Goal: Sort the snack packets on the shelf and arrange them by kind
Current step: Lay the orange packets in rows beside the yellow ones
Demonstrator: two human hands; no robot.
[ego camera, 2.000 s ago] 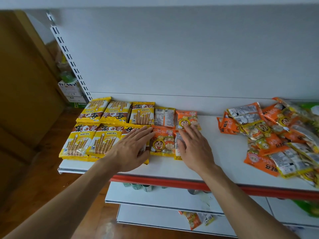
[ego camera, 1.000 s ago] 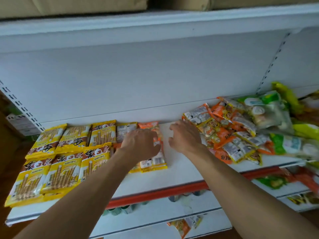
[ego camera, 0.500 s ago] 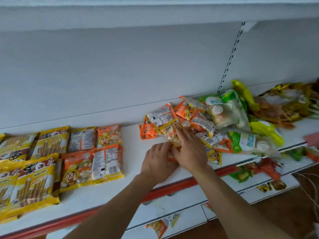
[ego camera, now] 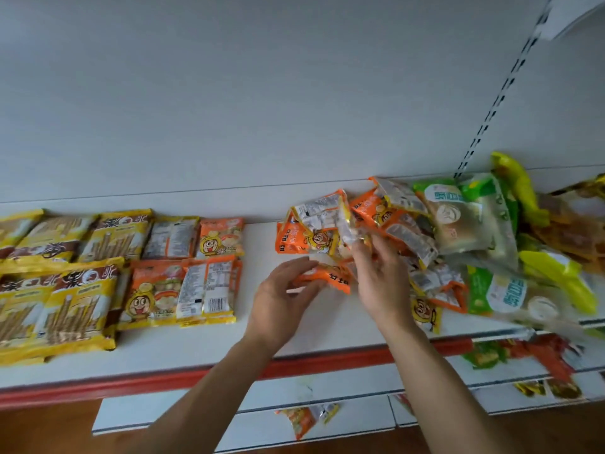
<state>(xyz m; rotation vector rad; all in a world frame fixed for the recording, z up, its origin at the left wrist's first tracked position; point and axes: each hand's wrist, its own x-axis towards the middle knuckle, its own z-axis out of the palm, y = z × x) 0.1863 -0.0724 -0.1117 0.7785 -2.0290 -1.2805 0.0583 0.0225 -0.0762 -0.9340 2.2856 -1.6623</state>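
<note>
Left hand (ego camera: pixel 281 298) pinches the left end of 1 orange packet (ego camera: pixel 327 277) at the near-left edge of the mixed heap (ego camera: pixel 409 231) on the white shelf (ego camera: pixel 196 348). Right hand (ego camera: pixel 383 283) is at the packet's right end with fingers raised against the heap; its grip is blurred, cannot tell. 4 orange packets (ego camera: pixel 183 290) lie flat beside the yellow stick packets (ego camera: pixel 65 303), well left.

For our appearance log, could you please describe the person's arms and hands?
The left hand and right hand are bare: no gloves, and no ring, watch or bracelet shows. The left forearm and right forearm are uncovered down to the frame's edge, with no sleeve in view.
</note>
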